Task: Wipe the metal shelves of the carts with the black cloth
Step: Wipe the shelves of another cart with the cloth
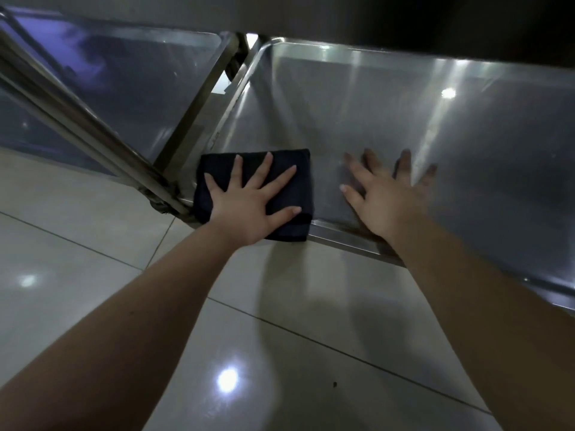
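Beyond the pale glossy floor tiles (280,337), the folded black rectangular cloth (217,172) is pressed under the spread left hand (252,197) at the near left corner of the shiny steel cart shelf (389,98). The spread right hand (385,197) is laid flat just beside it, rightward, where most of the shelf is found.

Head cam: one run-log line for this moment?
left hand: flat on black cloth | cloth: near-left corner, right cart's metal shelf | right hand: open, on bare shelf
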